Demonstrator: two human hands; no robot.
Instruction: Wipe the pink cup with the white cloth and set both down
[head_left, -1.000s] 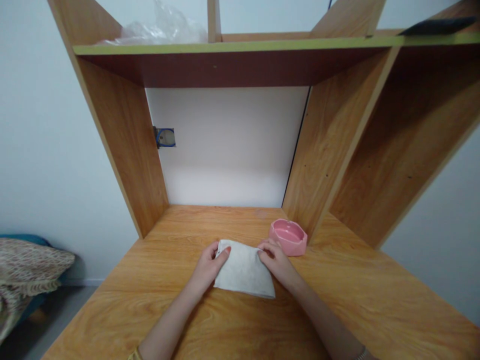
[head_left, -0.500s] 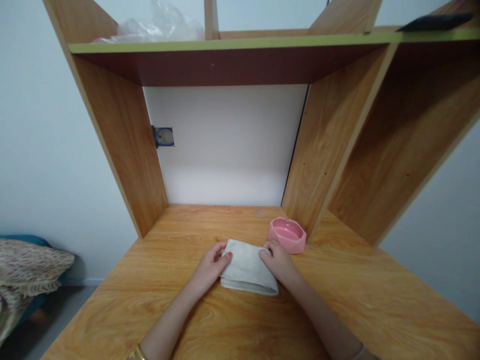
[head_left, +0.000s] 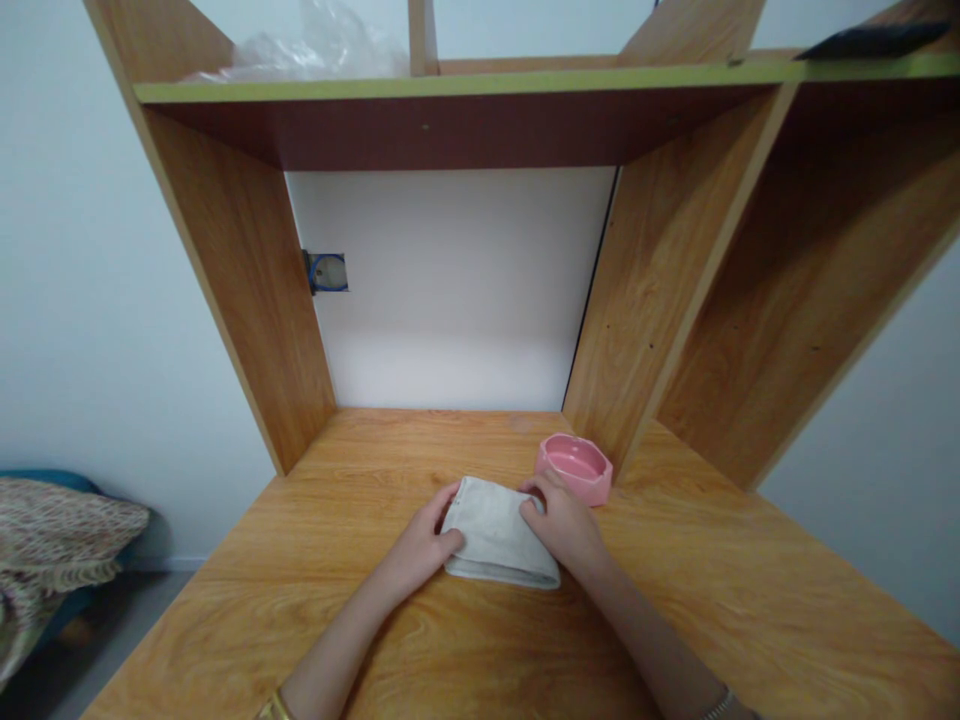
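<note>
A folded pale grey cloth (head_left: 495, 525) lies on the wooden desk, its layered fold facing me. At its left edge is my left hand (head_left: 426, 545), curled around the side with the thumb near the lower left and the fingertips by the upper left corner. My right hand (head_left: 566, 520) grips the upper right part, thumb on top and fingers bent over the far edge. Some fingertips of both hands are hidden. Just beyond the right hand stands a pink angular bowl (head_left: 576, 470), whose visible inside holds nothing.
The wooden desk (head_left: 360, 450) runs back to a white panel (head_left: 457, 290) with an open socket box (head_left: 328, 272). A green-edged shelf (head_left: 465, 84) overhead carries clear plastic (head_left: 315, 50) and a dark flat object (head_left: 874, 42). A patterned fringed textile (head_left: 60, 530) sits at far left.
My left thumb has slid down the cloth's left edge, away from its top. The cloth has shifted very slightly right and away. My right hand stays at the upper right corner.
</note>
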